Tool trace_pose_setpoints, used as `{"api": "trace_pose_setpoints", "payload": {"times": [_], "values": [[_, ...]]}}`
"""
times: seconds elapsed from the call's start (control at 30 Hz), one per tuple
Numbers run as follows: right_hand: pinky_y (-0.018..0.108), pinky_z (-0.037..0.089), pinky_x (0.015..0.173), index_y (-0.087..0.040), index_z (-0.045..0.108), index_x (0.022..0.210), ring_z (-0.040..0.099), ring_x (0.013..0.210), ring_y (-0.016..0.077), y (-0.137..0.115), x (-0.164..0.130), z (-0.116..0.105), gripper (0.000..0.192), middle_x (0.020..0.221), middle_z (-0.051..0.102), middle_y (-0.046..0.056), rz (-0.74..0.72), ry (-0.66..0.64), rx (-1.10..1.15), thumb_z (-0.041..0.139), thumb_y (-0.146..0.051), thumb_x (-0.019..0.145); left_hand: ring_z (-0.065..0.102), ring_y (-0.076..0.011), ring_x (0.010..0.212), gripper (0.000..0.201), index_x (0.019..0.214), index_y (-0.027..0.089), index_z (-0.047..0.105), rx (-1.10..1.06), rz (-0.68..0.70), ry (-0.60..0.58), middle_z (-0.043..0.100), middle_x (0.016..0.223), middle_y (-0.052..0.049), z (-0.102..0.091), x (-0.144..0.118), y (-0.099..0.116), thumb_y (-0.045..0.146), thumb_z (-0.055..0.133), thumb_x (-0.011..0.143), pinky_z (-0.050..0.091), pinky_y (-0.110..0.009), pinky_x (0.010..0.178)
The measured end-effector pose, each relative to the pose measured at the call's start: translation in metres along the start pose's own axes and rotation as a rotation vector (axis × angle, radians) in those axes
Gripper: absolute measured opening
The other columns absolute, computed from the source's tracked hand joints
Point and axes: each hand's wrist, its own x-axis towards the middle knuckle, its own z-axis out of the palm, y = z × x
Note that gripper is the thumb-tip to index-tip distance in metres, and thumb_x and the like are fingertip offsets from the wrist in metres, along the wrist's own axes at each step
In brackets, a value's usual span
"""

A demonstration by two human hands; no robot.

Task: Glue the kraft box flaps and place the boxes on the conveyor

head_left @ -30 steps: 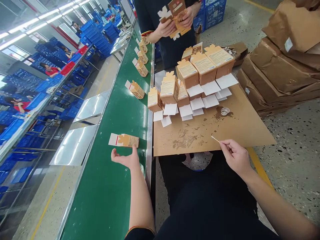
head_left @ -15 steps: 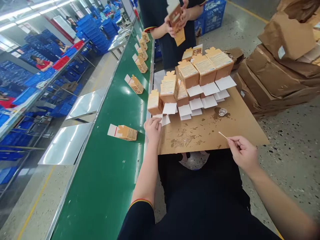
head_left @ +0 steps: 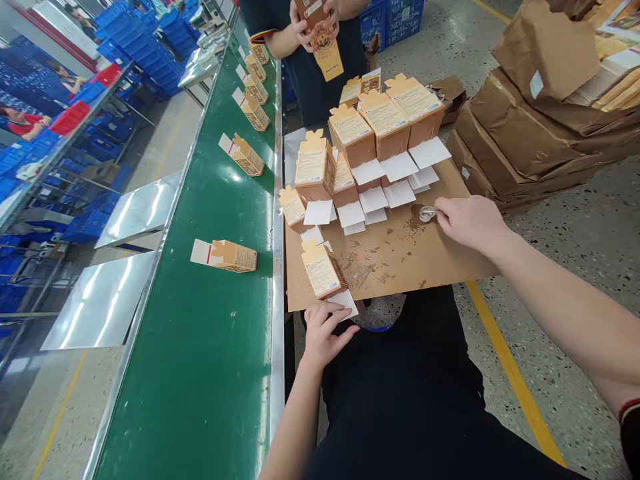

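Note:
A tan printed carton [head_left: 320, 270] lies near the front left of the brown cardboard sheet [head_left: 415, 267], its white flap [head_left: 345, 304] towards me. My left hand [head_left: 321, 332] has its fingertips on that flap, the thumb lower down and apart from them. At the right, my right hand [head_left: 467, 219] is closed in a pinch over a small clear dish [head_left: 427, 213]. It holds a cotton swab, seen plainly a moment before but now largely hidden by the fingers and dish. Stacked cartons [head_left: 383, 123] with white flaps stand behind both hands.
Left of me runs a green conveyor belt [head_left: 200, 373] with a metal edge, carrying a row of cartons [head_left: 233, 256]. Across the sheet a person [head_left: 315, 40] holds another carton. Brown paper-wrapped bundles [head_left: 540, 133] are piled at the right. Dark wet spots mark the sheet.
My left hand has come nearer me, and a carton from the left end of the stack now lies forward by it. My right hand has moved forward and left with the swab, to the dish.

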Motion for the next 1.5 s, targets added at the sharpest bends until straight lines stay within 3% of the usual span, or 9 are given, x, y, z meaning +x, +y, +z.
{"api": "trace_pose_setpoints", "payload": {"times": [0.13,0.2,0.27,0.37,0.53,0.7,0.9,1.17,1.5], "values": [[0.033,0.010,0.070,-0.022,0.048,0.063,0.013,0.052,0.0060,0.008,0.024,0.011,0.057,0.050,0.041,-0.010,-0.098,-0.053,0.058,0.072,-0.036,0.112,0.073,-0.0244,0.094,0.033,0.112,0.026,0.078,-0.237,-0.445,0.340,0.075,0.100,-0.008,-0.007,0.033,-0.027,0.053,0.060,0.111,0.059,-0.040,0.090],[0.033,0.010,0.070,-0.022,0.047,0.062,0.013,0.053,0.0064,0.009,0.025,0.012,0.056,0.049,0.041,-0.010,-0.090,-0.057,0.041,0.077,-0.029,0.108,0.074,-0.0256,0.102,0.041,0.126,0.023,0.075,-0.300,-0.664,0.343,0.074,0.108,-0.009,-0.002,0.054,-0.043,0.057,0.068,0.105,0.061,-0.042,0.096],[0.034,0.010,0.070,-0.021,0.051,0.065,0.017,0.053,0.0071,0.009,0.019,0.007,0.048,0.051,0.044,-0.009,-0.021,-0.045,0.038,0.081,-0.020,0.103,0.073,-0.0311,0.119,0.052,0.133,0.024,0.075,-0.321,-0.756,0.216,0.074,0.116,-0.011,0.007,0.068,-0.054,0.058,0.082,0.095,0.060,-0.050,0.110],[0.033,0.016,0.066,-0.021,0.065,0.077,0.031,0.053,0.0094,0.004,-0.006,-0.007,0.027,0.054,0.049,-0.007,0.104,0.049,0.128,0.078,-0.012,0.099,0.065,-0.0377,0.142,0.056,0.134,0.026,0.075,-0.392,-0.771,0.116,0.074,0.130,-0.016,0.021,0.067,-0.052,0.060,0.086,0.092,0.054,-0.059,0.123],[0.032,0.029,0.058,-0.022,0.073,0.094,0.044,0.053,0.0128,-0.030,-0.076,-0.009,0.015,0.061,0.057,-0.003,0.134,0.224,0.347,0.069,-0.026,0.107,0.070,-0.0329,0.147,0.082,0.165,0.035,0.049,-0.813,-0.724,0.343,0.066,0.163,-0.016,0.024,0.046,-0.019,0.065,0.084,0.096,0.063,-0.052,0.118],[0.031,0.038,0.060,-0.023,0.075,0.101,0.054,0.057,0.0149,-0.102,-0.122,0.049,0.025,0.068,0.065,-0.001,-0.095,0.161,0.525,0.057,-0.033,0.115,0.071,-0.0353,0.148,0.087,0.154,0.030,0.058,-0.820,-0.708,0.381,0.070,0.159,-0.017,0.016,0.067,-0.017,0.068,0.096,0.085,0.060,-0.053,0.124],[0.033,0.036,0.068,-0.021,0.067,0.086,0.048,0.058,0.0149,-0.163,-0.133,0.123,0.037,0.063,0.061,0.000,-0.400,0.091,0.331,0.045,-0.014,0.115,0.073,-0.0326,0.144,0.097,0.149,0.031,0.054,-0.785,-0.735,0.337,0.073,0.151,-0.016,0.024,0.079,-0.029,0.070,0.102,0.075,0.062,-0.051,0.121],[0.035,0.029,0.069,-0.020,0.062,0.079,0.048,0.060,0.0156,-0.162,-0.137,0.137,0.037,0.064,0.060,0.001,-0.475,0.066,0.189,0.046,-0.007,0.110,0.074,-0.0310,0.140,0.096,0.147,0.031,0.048,-0.720,-0.722,0.274,0.073,0.141,-0.013,0.021,0.072,-0.020,0.068,0.101,0.076,0.062,-0.049,0.119],[0.033,0.037,0.068,-0.023,0.071,0.093,0.045,0.053,0.0158,-0.129,-0.142,0.106,0.037,0.058,0.056,-0.002,-0.146,0.179,0.375,0.045,-0.027,0.119,0.072,-0.0360,0.138,0.093,0.144,0.030,0.047,-0.520,-0.654,0.269,0.067,0.143,-0.015,0.039,0.052,-0.004,0.055,0.104,0.075,0.062,-0.054,0.116]]}}
